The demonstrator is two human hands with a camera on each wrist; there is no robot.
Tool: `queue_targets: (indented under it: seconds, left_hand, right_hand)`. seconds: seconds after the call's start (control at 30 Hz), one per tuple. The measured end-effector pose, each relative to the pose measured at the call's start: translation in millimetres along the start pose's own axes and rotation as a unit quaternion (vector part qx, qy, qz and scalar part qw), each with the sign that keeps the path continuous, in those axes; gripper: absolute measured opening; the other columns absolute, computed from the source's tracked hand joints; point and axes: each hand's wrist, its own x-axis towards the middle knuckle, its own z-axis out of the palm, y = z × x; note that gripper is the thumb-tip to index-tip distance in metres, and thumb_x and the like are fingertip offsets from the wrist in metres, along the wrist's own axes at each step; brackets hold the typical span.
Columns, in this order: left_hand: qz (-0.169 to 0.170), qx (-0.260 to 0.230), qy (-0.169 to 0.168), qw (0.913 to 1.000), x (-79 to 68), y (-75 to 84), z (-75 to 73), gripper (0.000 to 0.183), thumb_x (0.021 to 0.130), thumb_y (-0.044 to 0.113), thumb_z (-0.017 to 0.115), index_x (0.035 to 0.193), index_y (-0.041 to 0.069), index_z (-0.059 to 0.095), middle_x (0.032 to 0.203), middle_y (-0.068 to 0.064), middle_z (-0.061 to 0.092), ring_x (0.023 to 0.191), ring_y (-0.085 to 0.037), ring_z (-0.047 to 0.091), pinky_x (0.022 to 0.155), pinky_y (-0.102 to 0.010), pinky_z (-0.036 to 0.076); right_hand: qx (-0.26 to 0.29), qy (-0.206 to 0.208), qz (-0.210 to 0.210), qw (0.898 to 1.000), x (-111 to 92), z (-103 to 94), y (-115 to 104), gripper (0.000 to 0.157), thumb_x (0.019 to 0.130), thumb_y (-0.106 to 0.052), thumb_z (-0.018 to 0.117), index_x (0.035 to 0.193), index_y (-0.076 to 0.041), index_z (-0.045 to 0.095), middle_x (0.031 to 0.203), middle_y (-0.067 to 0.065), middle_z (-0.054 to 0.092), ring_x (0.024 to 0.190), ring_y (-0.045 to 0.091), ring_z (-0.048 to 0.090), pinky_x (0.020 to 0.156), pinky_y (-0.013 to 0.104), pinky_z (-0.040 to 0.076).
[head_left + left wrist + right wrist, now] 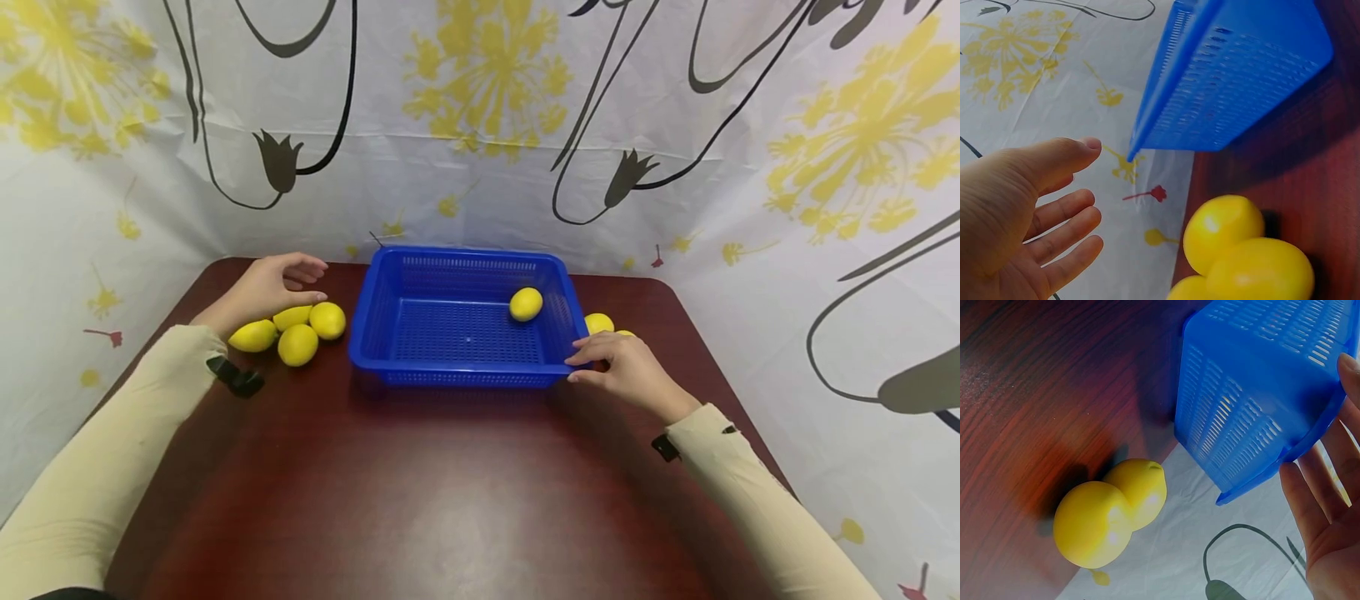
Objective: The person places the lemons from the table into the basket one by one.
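A blue plastic basket (465, 367) with slotted sides stands at the far middle of the table, one lemon (526, 304) inside it on the right. My right hand (626, 371) grips the basket's near right corner, thumb and fingers at the rim; the right wrist view shows the fingertips (1290, 470) against that rim. Left of the basket, my left hand (273, 283) hovers over several lemons (297, 345), its fingers loosely spread and holding nothing. In the left wrist view it is apart from both the basket and the lemons.
Two lemons (1092, 525) lie touching on the table to the right of the basket, partly behind my right hand in the head view. The dark red wooden table (450, 483) backs onto a white patterned cloth (480, 208), which also hangs at both sides.
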Motion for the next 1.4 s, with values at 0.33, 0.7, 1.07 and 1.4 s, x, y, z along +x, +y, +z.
queue_targets:
  seconds: [0.33,0.7,1.07,1.4]
  left_hand:
    - [-0.014,0.027,-0.004,0.9995,-17.1,-20.4,8.1,0.046,0.09,0.026,0.073,0.13,0.007,0.06,0.129,-0.02,0.064,0.118,-0.04,0.061,0.1,-0.057,0.048]
    - [-0.012,0.044,-0.025,0.9987,-32.7,-36.5,16.6,0.048,0.09,0.024,0.072,0.13,0.001,0.059,0.128,-0.023,0.063,0.117,-0.041,0.061,0.097,-0.057,0.051]
    - [0.014,0.056,-0.045,0.9973,-37.5,-44.4,20.4,0.04,0.086,-0.003,0.062,0.125,-0.006,0.06,0.126,-0.025,0.064,0.115,-0.042,0.061,0.096,-0.057,0.051]
    - [0.009,0.087,-0.065,0.9941,-42.1,-45.8,21.9,0.044,0.083,-0.004,0.066,0.127,-0.002,0.062,0.129,-0.023,0.064,0.119,-0.042,0.06,0.095,-0.056,0.051]
  right_hand:
    - [-0.001,0.004,-0.001,1.0,-1.8,0.6,2.2,0.022,0.075,-0.023,0.085,0.096,-0.017,0.081,0.107,0.005,0.077,0.108,0.024,0.07,0.095,0.049,0.055]
    - [-0.001,0.0,0.009,1.0,-2.8,1.3,2.2,0.021,0.076,-0.024,0.085,0.096,-0.018,0.081,0.108,0.006,0.076,0.109,0.024,0.069,0.095,0.049,0.055]
    - [-0.001,0.001,0.011,1.0,-2.7,1.9,1.7,0.021,0.076,-0.024,0.085,0.095,-0.018,0.081,0.108,0.006,0.077,0.109,0.024,0.069,0.095,0.05,0.054]
    - [-0.002,0.0,0.01,1.0,-0.9,1.1,-0.4,0.021,0.076,-0.025,0.085,0.095,-0.017,0.081,0.107,0.005,0.077,0.109,0.024,0.069,0.096,0.05,0.053]
